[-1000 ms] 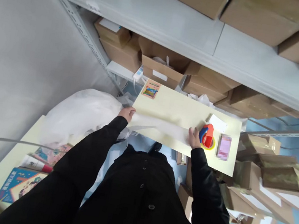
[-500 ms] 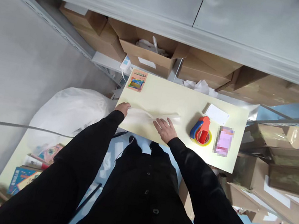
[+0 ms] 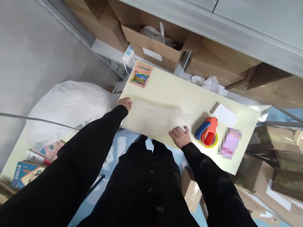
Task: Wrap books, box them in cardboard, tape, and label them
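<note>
A thin, whitish see-through plastic sheet (image 3: 153, 117), perhaps a bag, lies spread across the cream tabletop between my hands. My left hand (image 3: 125, 103) is closed at its left end, the fingers curled over the edge. At its lower right corner rests my right hand (image 3: 180, 136), fingers bent and close together on the plastic; whether they pinch it is hard to make out. Just right of that hand stands a red and blue tape dispenser (image 3: 209, 134) with a roll of clear tape. A flat box with a colourful picture (image 3: 140, 75) lies at the table's far left corner.
A white box (image 3: 225, 115) and a pixelated pink item (image 3: 229, 143) lie at the table's right. Behind, cardboard boxes (image 3: 152, 55) fill a metal shelf. A large white plastic bag (image 3: 66, 110) bulges at left; stacked cartons (image 3: 268, 181) stand at right.
The plastic sheet has gone from a narrow, bunched strip to a wide, flat spread. My right hand has moved right and its fingers have drawn in. The left hand stays at the left end.
</note>
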The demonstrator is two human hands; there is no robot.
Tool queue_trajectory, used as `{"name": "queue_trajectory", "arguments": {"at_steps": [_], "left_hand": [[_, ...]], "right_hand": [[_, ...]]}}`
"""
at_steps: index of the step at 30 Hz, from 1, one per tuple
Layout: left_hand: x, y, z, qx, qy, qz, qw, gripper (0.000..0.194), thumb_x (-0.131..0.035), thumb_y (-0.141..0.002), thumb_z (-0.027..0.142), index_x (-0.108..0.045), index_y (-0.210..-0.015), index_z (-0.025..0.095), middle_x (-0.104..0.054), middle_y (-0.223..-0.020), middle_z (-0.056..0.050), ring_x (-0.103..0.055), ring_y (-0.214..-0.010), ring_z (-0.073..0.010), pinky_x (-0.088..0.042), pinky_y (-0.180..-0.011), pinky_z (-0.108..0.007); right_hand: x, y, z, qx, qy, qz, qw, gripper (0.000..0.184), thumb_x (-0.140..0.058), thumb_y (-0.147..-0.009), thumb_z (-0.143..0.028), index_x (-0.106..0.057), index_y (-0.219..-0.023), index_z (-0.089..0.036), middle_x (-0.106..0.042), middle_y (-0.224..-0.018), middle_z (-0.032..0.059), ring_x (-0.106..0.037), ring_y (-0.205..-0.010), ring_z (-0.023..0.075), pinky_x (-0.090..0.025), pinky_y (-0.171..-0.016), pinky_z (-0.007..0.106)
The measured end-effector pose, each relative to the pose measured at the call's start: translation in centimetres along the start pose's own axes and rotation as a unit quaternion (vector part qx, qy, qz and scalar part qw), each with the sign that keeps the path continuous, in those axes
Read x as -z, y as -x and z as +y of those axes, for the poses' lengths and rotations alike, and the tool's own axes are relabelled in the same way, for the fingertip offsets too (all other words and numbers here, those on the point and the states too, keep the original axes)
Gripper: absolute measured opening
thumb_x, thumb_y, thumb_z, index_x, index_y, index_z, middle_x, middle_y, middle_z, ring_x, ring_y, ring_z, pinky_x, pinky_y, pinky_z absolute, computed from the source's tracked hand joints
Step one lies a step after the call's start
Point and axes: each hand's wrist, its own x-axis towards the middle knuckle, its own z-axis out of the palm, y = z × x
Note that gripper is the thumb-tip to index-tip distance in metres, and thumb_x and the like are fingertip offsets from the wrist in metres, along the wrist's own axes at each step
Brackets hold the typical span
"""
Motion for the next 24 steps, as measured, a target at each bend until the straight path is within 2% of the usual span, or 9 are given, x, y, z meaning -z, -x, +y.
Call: {"name": "queue_trajectory", "arguments": {"at_steps": [3, 5, 7, 9, 11, 13, 16, 20, 24], "left_hand": [[0.5, -0.3, 1.3, 0.011, -0.007, -0.012, 1.000, 0.027, -0.050, -0.080, 0.015, -0.061, -0.104, 0.011, -0.067, -0.096, -0.013, -0.062, -0.096, -0.0250, -0.046, -0.089, -0.035], [0.8, 0.5, 2.4, 0.010, -0.010, 0.011, 1.000, 0.039, -0.050, -0.082, 0.019, -0.054, -0.119, 0.009, -0.061, -0.114, -0.017, -0.057, -0.108, -0.0261, -0.043, -0.095, -0.036], [0.9, 2.1, 3.4, -0.017, -0.031, 0.073, 0.997, 0.055, -0.052, -0.082, 0.027, -0.041, -0.133, 0.007, -0.043, -0.138, -0.022, -0.042, -0.127, -0.0301, -0.036, -0.103, -0.041], [0.8, 4.1, 4.0, -0.095, -0.072, 0.106, 0.987, 0.067, -0.054, -0.082, 0.034, -0.032, -0.140, 0.008, -0.024, -0.150, -0.022, -0.021, -0.139, -0.0334, -0.024, -0.110, -0.047], [0.1, 6.1, 4.1, -0.217, -0.118, 0.041, 0.968, 0.071, -0.054, -0.081, 0.036, -0.029, -0.143, 0.011, -0.017, -0.153, -0.019, -0.010, -0.142, -0.0329, -0.015, -0.112, -0.049], [-1.1, 7.7, 3.5, -0.306, -0.154, -0.068, 0.937, 0.073, -0.055, -0.081, 0.036, -0.027, -0.145, 0.015, -0.015, -0.155, -0.015, -0.008, -0.143, -0.0311, -0.010, -0.113, -0.050], [-3.1, 9.0, 1.4, -0.274, -0.182, -0.144, 0.933, 0.073, -0.054, -0.082, 0.038, -0.026, -0.146, 0.018, -0.013, -0.156, -0.014, -0.007, -0.143, -0.0319, -0.010, -0.113, -0.053], [-4.5, 10.4, -2.1, -0.214, -0.182, -0.141, 0.949, 0.074, -0.054, -0.082, 0.042, -0.025, -0.147, 0.022, -0.012, -0.156, -0.013, -0.008, -0.143, -0.0334, -0.009, -0.111, -0.057], [-3.9, 11.4, -3.4, -0.202, -0.155, -0.135, 0.958, 0.075, -0.056, -0.080, 0.043, -0.026, -0.146, 0.022, -0.011, -0.156, -0.014, -0.006, -0.143, -0.0348, -0.007, -0.111, -0.059]], "right_hand": [[-1.4, 1.6, -1.7, 0.007, -0.046, -0.037, 0.998, 0.024, -0.048, -0.086, -0.016, -0.068, -0.096, -0.024, -0.066, -0.097, 0.0086, -0.053, -0.101, 0.0237, -0.021, -0.104, 0.048], [-2.2, 1.8, -2.4, 0.000, -0.078, -0.037, 0.996, 0.025, -0.059, -0.081, -0.026, -0.067, -0.105, -0.023, -0.063, -0.113, 0.0113, -0.050, -0.110, 0.0269, -0.024, -0.104, 0.049], [-2.8, 1.6, -2.6, -0.062, -0.082, 0.001, 0.995, 0.040, -0.062, -0.079, -0.035, -0.061, -0.117, -0.020, -0.052, -0.131, 0.0153, -0.042, -0.123, 0.0309, -0.025, -0.105, 0.051], [-3.3, 1.1, -2.4, -0.162, -0.063, 0.039, 0.984, 0.053, -0.060, -0.081, -0.036, -0.051, -0.130, -0.018, -0.037, -0.144, 0.0182, -0.029, -0.134, 0.0341, -0.023, -0.106, 0.054], [-3.7, 0.5, -2.0, -0.227, -0.048, 0.028, 0.972, 0.067, -0.062, -0.078, -0.033, -0.039, -0.139, -0.018, -0.024, -0.152, 0.0176, -0.017, -0.140, 0.0358, -0.022, -0.107, 0.057], [-4.2, -0.2, -1.8, -0.226, -0.049, -0.019, 0.973, 0.077, -0.065, -0.075, -0.029, -0.031, -0.144, -0.021, -0.016, -0.155, 0.0150, -0.009, -0.142, 0.0364, -0.020, -0.107, 0.058], [-4.8, -1.0, -1.9, -0.192, -0.054, -0.058, 0.978, 0.082, -0.066, -0.074, -0.027, -0.027, -0.145, -0.021, -0.012, -0.156, 0.0135, -0.004, -0.143, 0.0364, -0.017, -0.109, 0.057], [-5.0, -1.2, -2.7, -0.171, -0.051, -0.058, 0.982, 0.080, -0.065, -0.075, -0.029, -0.027, -0.145, -0.022, -0.010, -0.156, 0.0118, -0.002, -0.143, 0.0347, -0.016, -0.110, 0.056], [-4.1, -2.2, -3.6, -0.207, -0.053, -0.022, 0.977, 0.071, -0.062, -0.078, -0.036, -0.035, -0.141, -0.019, -0.017, -0.154, 0.0148, -0.009, -0.143, 0.0350, -0.013, -0.110, 0.060]]}}
